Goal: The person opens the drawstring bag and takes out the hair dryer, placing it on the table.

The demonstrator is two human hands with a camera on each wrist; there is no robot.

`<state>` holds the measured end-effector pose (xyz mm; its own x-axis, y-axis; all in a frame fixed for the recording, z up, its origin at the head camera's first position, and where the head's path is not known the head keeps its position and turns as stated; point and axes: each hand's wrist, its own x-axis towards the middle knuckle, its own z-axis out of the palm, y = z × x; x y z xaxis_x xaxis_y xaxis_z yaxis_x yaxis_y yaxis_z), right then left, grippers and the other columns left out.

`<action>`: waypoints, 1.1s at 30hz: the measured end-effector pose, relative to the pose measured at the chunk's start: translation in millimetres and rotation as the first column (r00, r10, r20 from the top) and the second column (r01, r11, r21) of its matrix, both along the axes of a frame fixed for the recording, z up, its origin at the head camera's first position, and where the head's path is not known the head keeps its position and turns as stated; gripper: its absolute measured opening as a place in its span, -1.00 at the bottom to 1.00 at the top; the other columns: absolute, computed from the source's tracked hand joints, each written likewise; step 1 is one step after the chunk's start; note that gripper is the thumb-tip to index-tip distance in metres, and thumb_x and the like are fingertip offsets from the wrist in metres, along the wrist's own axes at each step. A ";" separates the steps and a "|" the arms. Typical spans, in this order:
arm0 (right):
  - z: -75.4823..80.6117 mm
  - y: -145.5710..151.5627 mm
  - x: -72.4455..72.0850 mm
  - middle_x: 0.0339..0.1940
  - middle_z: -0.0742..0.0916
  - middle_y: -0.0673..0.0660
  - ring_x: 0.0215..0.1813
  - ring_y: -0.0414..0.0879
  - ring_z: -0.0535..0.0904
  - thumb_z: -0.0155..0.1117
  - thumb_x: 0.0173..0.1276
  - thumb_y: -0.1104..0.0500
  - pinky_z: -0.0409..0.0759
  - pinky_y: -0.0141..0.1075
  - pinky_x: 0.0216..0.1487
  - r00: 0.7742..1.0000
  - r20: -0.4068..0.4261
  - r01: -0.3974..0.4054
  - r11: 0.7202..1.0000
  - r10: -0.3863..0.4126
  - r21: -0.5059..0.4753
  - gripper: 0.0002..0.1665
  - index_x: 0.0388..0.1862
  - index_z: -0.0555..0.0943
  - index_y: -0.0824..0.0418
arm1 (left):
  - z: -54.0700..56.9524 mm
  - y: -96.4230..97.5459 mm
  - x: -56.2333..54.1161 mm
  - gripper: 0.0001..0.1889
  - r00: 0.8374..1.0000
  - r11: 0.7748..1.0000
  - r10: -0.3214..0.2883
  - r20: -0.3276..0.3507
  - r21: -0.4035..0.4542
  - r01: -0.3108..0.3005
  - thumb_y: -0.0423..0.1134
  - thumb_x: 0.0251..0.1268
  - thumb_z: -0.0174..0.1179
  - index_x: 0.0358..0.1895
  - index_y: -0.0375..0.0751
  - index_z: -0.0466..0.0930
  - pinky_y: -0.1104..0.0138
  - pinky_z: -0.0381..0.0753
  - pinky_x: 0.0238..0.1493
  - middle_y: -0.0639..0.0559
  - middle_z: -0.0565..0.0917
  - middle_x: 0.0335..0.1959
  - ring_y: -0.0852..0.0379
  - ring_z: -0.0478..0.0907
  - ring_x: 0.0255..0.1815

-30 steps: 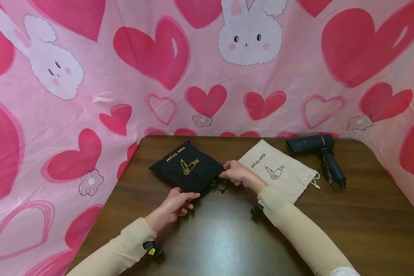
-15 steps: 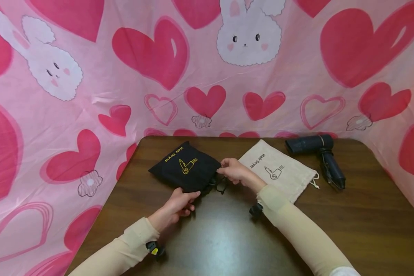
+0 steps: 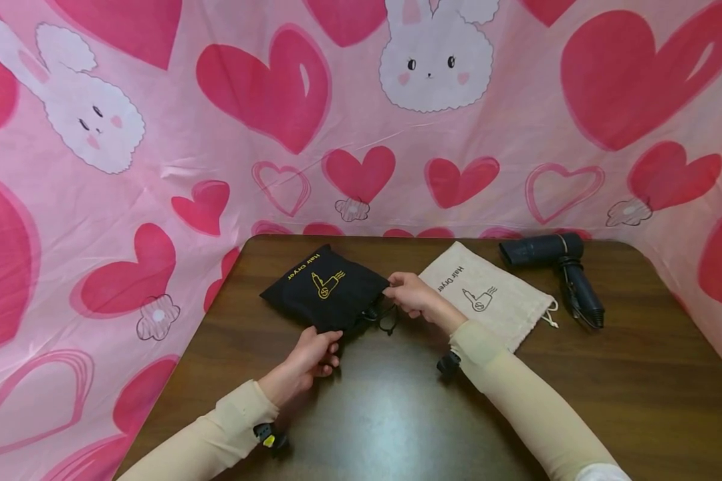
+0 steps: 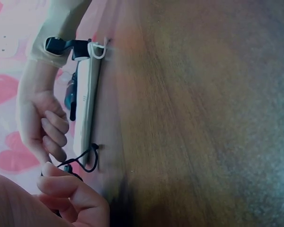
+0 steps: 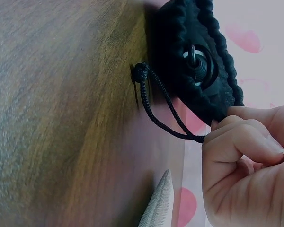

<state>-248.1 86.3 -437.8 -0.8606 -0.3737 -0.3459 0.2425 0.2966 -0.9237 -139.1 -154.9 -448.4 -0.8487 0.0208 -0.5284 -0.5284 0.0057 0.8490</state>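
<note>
A black drawstring pouch [image 3: 301, 294] with yellow "Hair Dryer" print lies at the left of the table in the head view. My right hand [image 3: 414, 295] pinches the right corner of its mouth. At the near corner of the mouth, my left hand [image 3: 305, 361] holds the cloth between thumb and fingers. The right wrist view looks into the gathered mouth, where a ribbed round cord end with a small loop [image 5: 199, 66] shows; the rest of that thing is hidden in the pouch. A black drawcord [image 5: 154, 113] hangs in a knotted loop from the mouth, beside my right fingers.
A cream drawstring pouch [image 3: 478, 300] with "Hair Dryer" print lies flat just right of my right hand. Beyond it, a dark hair dryer [image 3: 541, 250] rests near the back right of the wooden table [image 3: 373, 414]. A pink heart-patterned cloth [image 3: 367, 87] hangs behind the table.
My left thumb has shifted slightly left and away from me on the pouch's edge. The right hand has lifted its corner a little. Both hands keep hold; the cream pouch and hair dryer stay put.
</note>
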 end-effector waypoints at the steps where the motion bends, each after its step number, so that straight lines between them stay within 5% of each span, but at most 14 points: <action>1: -0.6 0.0 -0.2 -0.56 0.42 0.03 -0.68 -0.20 0.10 0.16 0.63 0.20 0.10 -0.36 -0.64 1.000 -0.003 0.003 1.000 -0.003 0.005 -0.84 0.06 0.47 0.23 | 0.5 -0.1 0.0 -0.53 1.000 1.000 -0.003 0.002 0.001 0.003 -0.22 0.57 0.20 0.23 -0.35 0.13 0.42 0.41 -0.64 0.03 0.43 -0.52 0.19 0.44 -0.67; 9: -2.4 -0.5 0.7 -0.53 0.44 0.04 -0.67 -0.19 0.14 0.14 0.63 0.20 0.14 -0.36 -0.65 1.000 -0.010 0.024 0.999 -0.024 0.028 -0.81 0.11 0.46 0.22 | 0.5 -3.5 0.7 -0.79 1.000 1.000 -0.027 0.012 0.008 0.027 -0.21 0.50 0.16 -0.23 -0.25 0.37 0.43 0.38 -0.66 0.06 0.39 -0.58 0.18 0.42 -0.67; 26: -3.9 -3.5 -1.9 -0.64 0.36 0.00 -0.70 -0.20 0.10 0.26 0.58 0.18 0.10 -0.36 -0.66 0.998 -0.024 0.053 0.999 -0.052 0.007 -0.71 0.16 0.49 0.24 | -0.8 -5.3 1.3 -0.60 0.999 0.999 -0.046 0.017 0.024 0.046 -0.19 0.55 0.20 0.07 -0.31 0.16 0.44 0.43 -0.68 0.04 0.42 -0.54 0.19 0.48 -0.68; 33: -2.7 -5.7 -2.5 -0.69 0.30 -0.02 -0.71 -0.20 0.10 0.32 0.55 0.17 0.11 -0.35 -0.65 0.998 -0.030 0.064 0.996 -0.062 0.066 -0.69 0.16 0.52 0.23 | -4.5 -0.7 -1.7 -0.50 0.999 0.999 -0.051 0.006 0.014 0.051 -0.10 0.47 0.37 0.10 -0.28 0.26 0.45 0.46 -0.66 -0.01 0.47 -0.48 0.20 0.54 -0.68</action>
<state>-250.6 80.6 -440.6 -0.8915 -0.2952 -0.3437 0.2370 0.3427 -0.9091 -140.8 -155.6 -452.9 -0.8428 0.0717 -0.5335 -0.5335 0.0210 0.8455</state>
